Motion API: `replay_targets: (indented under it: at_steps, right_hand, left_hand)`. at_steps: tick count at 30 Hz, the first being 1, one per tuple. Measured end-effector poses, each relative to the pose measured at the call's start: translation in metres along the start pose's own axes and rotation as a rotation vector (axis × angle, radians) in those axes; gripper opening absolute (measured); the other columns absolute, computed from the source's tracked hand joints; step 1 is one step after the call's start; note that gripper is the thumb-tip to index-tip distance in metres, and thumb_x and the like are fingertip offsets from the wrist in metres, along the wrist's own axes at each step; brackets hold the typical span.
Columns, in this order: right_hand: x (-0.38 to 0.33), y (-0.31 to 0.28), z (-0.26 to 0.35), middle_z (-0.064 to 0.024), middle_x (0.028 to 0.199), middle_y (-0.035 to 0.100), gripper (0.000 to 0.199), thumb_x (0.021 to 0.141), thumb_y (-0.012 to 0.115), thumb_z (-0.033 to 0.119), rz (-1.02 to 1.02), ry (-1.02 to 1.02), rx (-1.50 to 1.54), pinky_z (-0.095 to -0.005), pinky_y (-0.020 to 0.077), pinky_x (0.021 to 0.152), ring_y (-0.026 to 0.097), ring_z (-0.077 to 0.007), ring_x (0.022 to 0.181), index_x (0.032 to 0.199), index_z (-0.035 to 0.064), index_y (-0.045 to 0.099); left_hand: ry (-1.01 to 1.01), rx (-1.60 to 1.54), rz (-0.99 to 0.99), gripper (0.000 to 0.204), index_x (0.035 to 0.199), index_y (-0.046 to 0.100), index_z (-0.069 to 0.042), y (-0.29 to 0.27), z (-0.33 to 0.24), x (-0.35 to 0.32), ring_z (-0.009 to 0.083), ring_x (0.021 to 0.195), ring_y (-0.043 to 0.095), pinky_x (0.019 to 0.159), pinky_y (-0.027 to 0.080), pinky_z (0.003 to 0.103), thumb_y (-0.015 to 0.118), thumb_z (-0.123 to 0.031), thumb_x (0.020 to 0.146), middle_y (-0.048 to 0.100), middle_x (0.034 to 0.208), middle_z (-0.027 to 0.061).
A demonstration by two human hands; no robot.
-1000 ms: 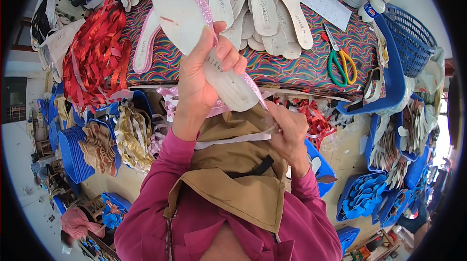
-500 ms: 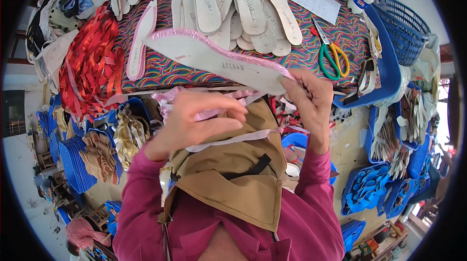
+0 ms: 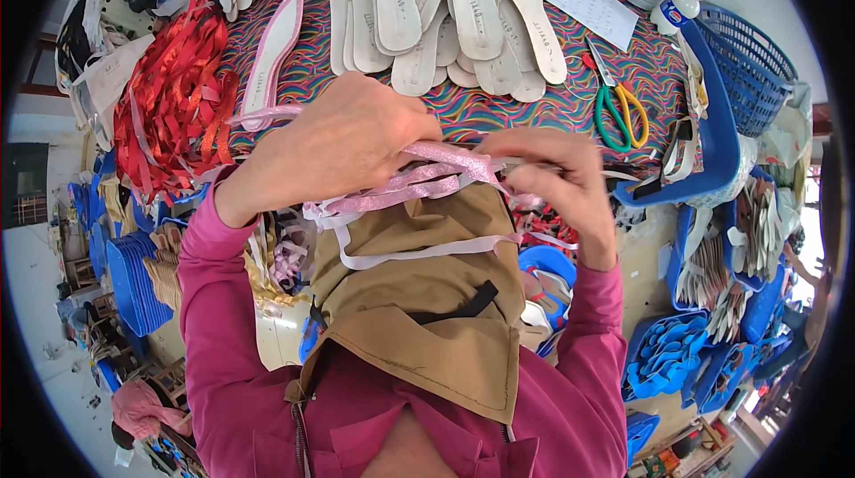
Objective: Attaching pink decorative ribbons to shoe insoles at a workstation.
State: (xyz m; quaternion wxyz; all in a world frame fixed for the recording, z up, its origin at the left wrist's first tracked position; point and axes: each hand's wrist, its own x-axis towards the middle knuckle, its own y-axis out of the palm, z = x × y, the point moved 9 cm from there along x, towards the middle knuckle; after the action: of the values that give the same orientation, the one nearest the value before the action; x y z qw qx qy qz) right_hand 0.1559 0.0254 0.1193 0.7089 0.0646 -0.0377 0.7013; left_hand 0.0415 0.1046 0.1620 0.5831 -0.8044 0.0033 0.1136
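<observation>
The left hand (image 3: 343,135) is curled closed on glittery pink ribbon strips (image 3: 450,155), its fingertips hidden; the blurred right hand (image 3: 563,177) bends its fingers at their other end, and I cannot tell whether it grips. The strips lie between both hands, above a brown cloth apron (image 3: 419,233). Handling them well probably means keeping each flat and untwisted, with light, even tension, and easing one from its neighbours rather than tugging. Near the right forearm, a round-edged blue plastic bin (image 3: 545,255) holds mixed pale and reddish pieces. Farther right, a blue plastic tray (image 3: 629,375) is heaped with bright blue petal-shaped pieces (image 3: 670,358).
</observation>
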Motion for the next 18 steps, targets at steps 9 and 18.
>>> replay_targets:
  at_steps: [9, 18]
  right_hand:
    - [-0.02, -0.035, -0.007, -0.0041, 0.066, 0.063, 0.012, 0.071, 0.071, -0.002, -0.202, 0.214, 0.072, -0.0192, 0.0393, 0.053, 0.049, -0.008, 0.053, 0.083, -0.0012, 0.067]
    - [-0.052, -0.016, -0.022, -0.0057, 0.073, 0.066, 0.01, 0.076, 0.069, -0.006, -0.669, -0.033, 0.304, -0.0201, 0.0398, 0.053, 0.049, -0.0077, 0.058, 0.085, -0.0007, 0.067]
  left_hand:
    - [-0.042, -0.175, -0.051, 0.013, 0.093, 0.068, -0.003, 0.002, 0.013, -0.009, 0.0226, 0.057, 0.056, 0.056, 0.041, 0.033, 0.067, -0.006, 0.08, 0.067, 0.08, 0.006]
    - [-0.215, -1.541, -0.322, 0.009, 0.085, 0.07, 0.0, 0.052, 0.0, 0.001, 0.0134, 0.068, 0.062, 0.064, 0.049, 0.027, 0.065, -0.007, 0.085, 0.07, 0.079, 0.0077]
